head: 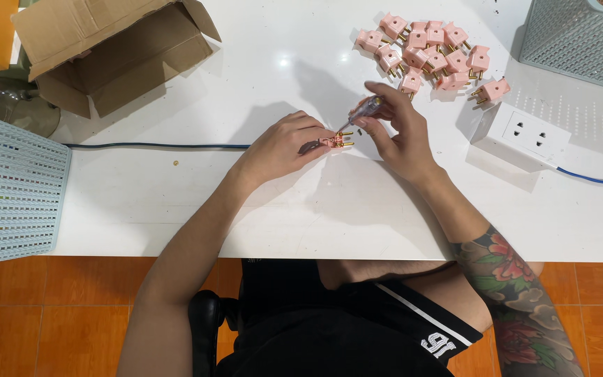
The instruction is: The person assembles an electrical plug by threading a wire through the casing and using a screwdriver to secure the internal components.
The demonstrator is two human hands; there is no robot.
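Pink plastic and brass prongs marked the plug, pinned flat on the white desk under my left hand, whose grip was closed on its body. Its prongs pointed right, toward my right hand. That grip was wrapped around a screwdriver, slanting down-left, its tip meeting the plug.

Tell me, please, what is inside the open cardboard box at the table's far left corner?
Only bare brown inner walls and folded flaps show inside the cardboard box. Its opening faces sideways, so the deeper interior is shadowed and hidden.
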